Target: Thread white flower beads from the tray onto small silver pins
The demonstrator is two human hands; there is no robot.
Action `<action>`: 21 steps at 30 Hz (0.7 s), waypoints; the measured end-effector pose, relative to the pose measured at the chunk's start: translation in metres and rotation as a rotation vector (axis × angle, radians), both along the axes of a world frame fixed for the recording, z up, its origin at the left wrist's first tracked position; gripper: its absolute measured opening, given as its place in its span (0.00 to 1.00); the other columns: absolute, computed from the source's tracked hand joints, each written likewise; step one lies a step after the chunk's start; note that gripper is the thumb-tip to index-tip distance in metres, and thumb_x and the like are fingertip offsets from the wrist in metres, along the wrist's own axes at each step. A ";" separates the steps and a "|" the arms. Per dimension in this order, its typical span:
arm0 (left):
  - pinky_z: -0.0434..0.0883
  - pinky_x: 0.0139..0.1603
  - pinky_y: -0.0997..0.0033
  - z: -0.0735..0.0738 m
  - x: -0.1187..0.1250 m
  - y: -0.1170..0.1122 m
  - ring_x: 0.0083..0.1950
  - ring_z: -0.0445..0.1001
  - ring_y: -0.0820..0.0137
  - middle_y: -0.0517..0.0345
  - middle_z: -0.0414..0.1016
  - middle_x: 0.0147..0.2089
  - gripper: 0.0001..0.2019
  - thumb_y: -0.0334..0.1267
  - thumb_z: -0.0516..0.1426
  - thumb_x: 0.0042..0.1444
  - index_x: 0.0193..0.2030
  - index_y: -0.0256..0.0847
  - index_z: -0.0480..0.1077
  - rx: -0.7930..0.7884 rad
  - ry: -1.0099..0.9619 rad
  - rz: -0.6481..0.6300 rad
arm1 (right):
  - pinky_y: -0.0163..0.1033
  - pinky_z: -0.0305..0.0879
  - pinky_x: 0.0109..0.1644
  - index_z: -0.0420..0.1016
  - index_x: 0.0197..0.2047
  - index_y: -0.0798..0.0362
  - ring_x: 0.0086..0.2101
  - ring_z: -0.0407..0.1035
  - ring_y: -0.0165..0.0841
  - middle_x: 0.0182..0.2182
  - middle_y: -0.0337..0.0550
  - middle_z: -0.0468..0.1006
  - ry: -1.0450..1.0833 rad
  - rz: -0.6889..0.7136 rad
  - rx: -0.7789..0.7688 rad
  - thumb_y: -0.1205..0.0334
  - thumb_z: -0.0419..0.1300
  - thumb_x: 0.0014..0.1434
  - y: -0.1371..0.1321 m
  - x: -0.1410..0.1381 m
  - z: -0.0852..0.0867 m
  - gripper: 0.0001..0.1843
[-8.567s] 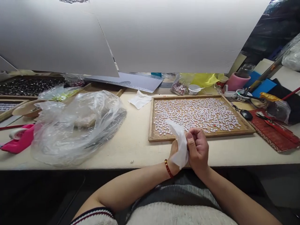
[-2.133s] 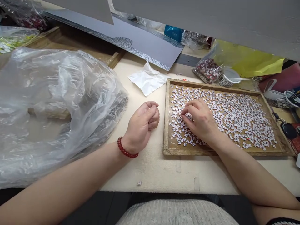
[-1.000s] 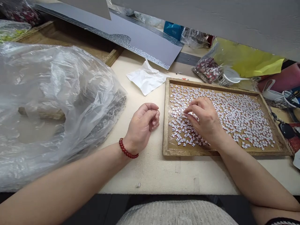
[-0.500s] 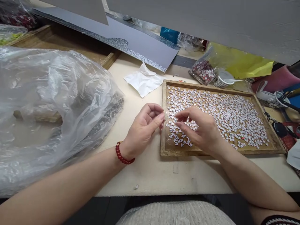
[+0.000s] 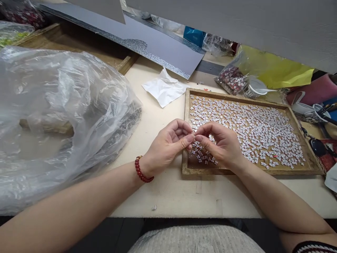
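Observation:
Over the left edge of a wooden tray (image 5: 185,140), the fingertips of both hands meet. My left hand (image 5: 175,142), with a red bead bracelet (image 5: 142,170) at its wrist, pinches thumb against index finger. My right hand (image 5: 223,144) pinches at the same spot. Something tiny and pale shows between the fingertips, too small to name. Beneath and beyond the hands, many small white flower-shaped pieces (image 5: 260,130) lie spread over the tray's brown bottom. My right hand and forearm hide part of them.
A large clear plastic bag (image 5: 65,105) covers the left side of the table. Behind the tray are a crumpled white tissue (image 5: 164,88), a bag of red and white pieces (image 5: 233,77) and a white cup (image 5: 254,88). A second wooden tray (image 5: 79,45) sits at the back left.
My right hand has moved left and its fingertips now meet those of my left hand. The whole view has shifted slightly.

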State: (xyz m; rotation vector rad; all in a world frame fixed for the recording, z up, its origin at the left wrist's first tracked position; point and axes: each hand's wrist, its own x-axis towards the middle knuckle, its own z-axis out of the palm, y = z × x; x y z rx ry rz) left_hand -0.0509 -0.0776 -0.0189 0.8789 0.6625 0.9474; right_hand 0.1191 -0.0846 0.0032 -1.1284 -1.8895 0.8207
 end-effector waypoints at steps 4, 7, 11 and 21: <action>0.69 0.32 0.83 0.003 0.001 -0.001 0.30 0.69 0.82 0.62 0.68 0.32 0.10 0.34 0.61 0.53 0.38 0.36 0.64 -0.008 0.023 0.004 | 0.34 0.63 0.33 0.70 0.34 0.53 0.29 0.67 0.27 0.28 0.36 0.73 -0.087 -0.016 0.087 0.69 0.60 0.58 0.002 0.003 0.002 0.03; 0.70 0.36 0.80 0.005 0.000 0.000 0.32 0.69 0.81 0.59 0.70 0.35 0.09 0.35 0.59 0.54 0.41 0.37 0.65 -0.024 0.035 0.129 | 0.36 0.63 0.34 0.69 0.33 0.53 0.30 0.65 0.29 0.28 0.38 0.73 -0.243 -0.087 0.246 0.70 0.58 0.58 0.009 0.011 0.002 0.03; 0.63 0.27 0.82 0.006 -0.001 0.005 0.26 0.63 0.82 0.62 0.65 0.27 0.04 0.35 0.53 0.58 0.34 0.37 0.64 -0.117 0.026 0.327 | 0.41 0.62 0.39 0.70 0.31 0.54 0.34 0.65 0.34 0.29 0.43 0.74 -0.573 -0.111 0.349 0.71 0.57 0.58 0.021 0.023 -0.005 0.05; 0.48 0.21 0.80 0.011 -0.004 0.002 0.21 0.47 0.82 0.66 0.48 0.19 0.11 0.37 0.52 0.58 0.25 0.37 0.63 -0.079 0.109 0.339 | 0.43 0.56 0.41 0.72 0.33 0.54 0.38 0.64 0.38 0.34 0.46 0.75 -0.854 -0.071 0.367 0.66 0.53 0.63 0.020 0.019 -0.006 0.08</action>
